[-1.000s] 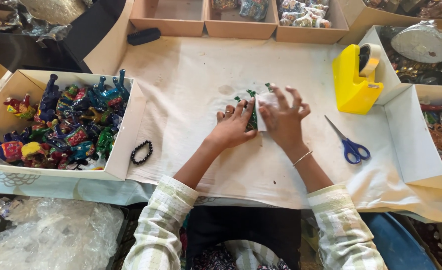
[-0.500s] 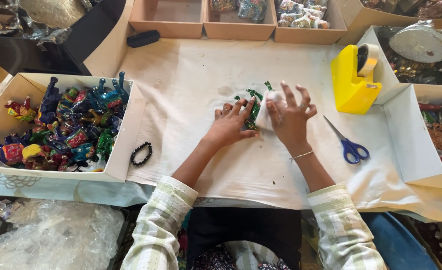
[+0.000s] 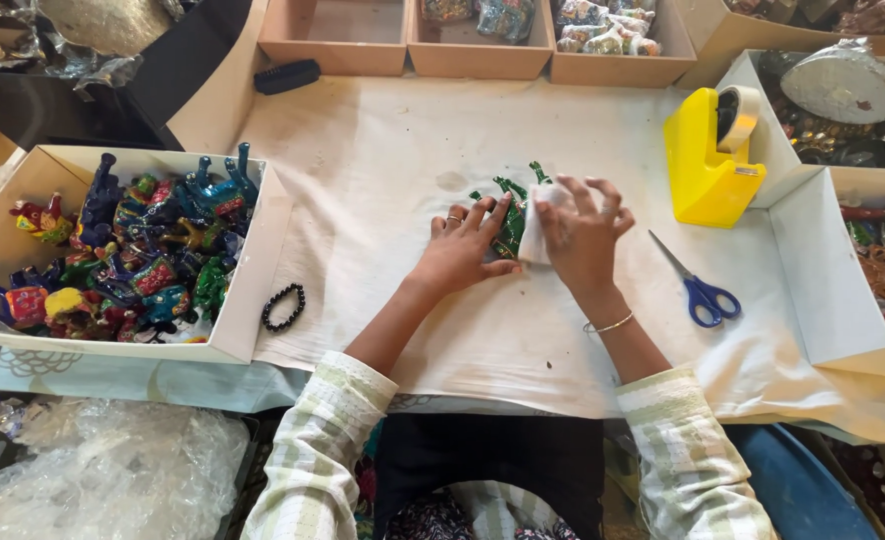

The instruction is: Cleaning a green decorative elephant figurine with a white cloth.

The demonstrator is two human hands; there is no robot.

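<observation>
Across the cloth-covered table (image 3: 383, 180), both hands are closing in tighter than a moment ago, left hand (image 3: 460, 255) pinning the green figurine (image 3: 511, 222) mid-table, right hand (image 3: 581, 235) folding white wrap (image 3: 541, 225) over it.

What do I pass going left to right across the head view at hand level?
Box of painted figurines → black bead bracelet → left hand → green figurine → right hand → blue scissors → white box.
</observation>
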